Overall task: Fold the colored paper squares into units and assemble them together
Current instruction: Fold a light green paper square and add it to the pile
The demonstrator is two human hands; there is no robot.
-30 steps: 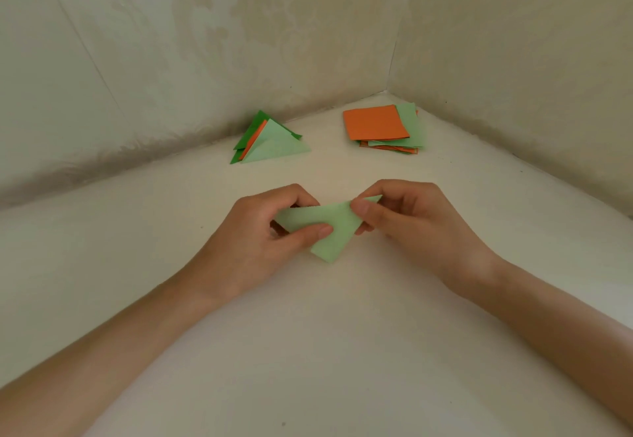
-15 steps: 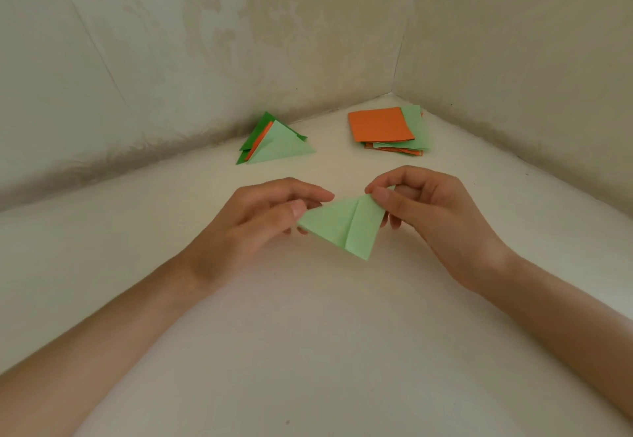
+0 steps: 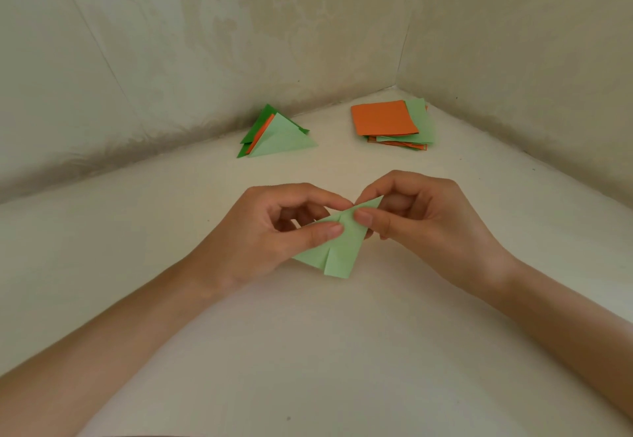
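Now pale-green creased triangular unit [image 3: 337, 255]

My left hand [image 3: 260, 231] and right hand [image 3: 428, 221] are bare, with slim fingers and nails cut short. The thumbnails look plain, though they show too small for me to be sure. My left forearm [image 3: 120, 327] and right forearm [image 3: 565, 316] are bare too, uncovered right to the edge of view.
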